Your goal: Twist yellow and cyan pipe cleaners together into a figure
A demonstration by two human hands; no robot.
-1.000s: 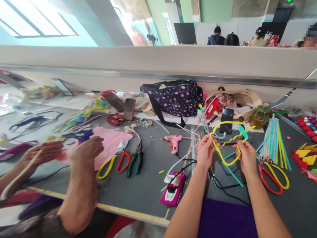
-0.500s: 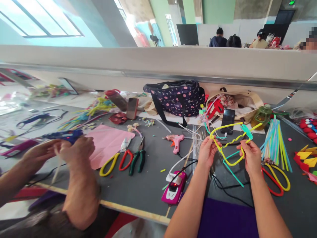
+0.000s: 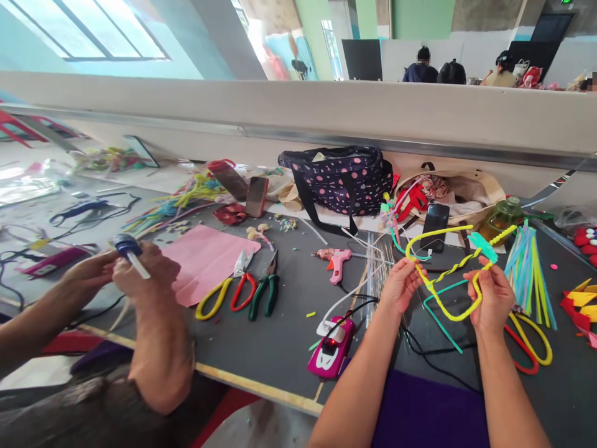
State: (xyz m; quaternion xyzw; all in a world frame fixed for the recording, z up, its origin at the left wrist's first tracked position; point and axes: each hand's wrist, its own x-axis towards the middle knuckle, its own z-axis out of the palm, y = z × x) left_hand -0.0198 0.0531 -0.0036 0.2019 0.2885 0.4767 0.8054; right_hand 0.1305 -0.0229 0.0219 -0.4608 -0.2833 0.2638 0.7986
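While the big dark table point(image 3: 280, 336) is full of craft things, the person holds their work up above its right part, near the front edge, so both hands can bend it freely. The spotted bag point(image 3: 342, 180) sits at the back edge, out of the way. A co-worker's hands point(image 3: 140, 267) at the left edge grip a blue glue gun point(image 3: 127, 247). The scissors and pliers point(image 3: 242, 289) lie in the middle, easy to reach, and the pink glue gun point(image 3: 336, 261) rests just behind the person's left hand. The left hand point(image 3: 401, 283) pinches one end of the yellow fuzzy wire point(image 3: 448, 314), and the right hand point(image 3: 492, 302) is curled round the other side. The wire is bent into a wobbly loop, with a twisted bit across the middle and a teal wire point(image 3: 438, 320) hanging from it.
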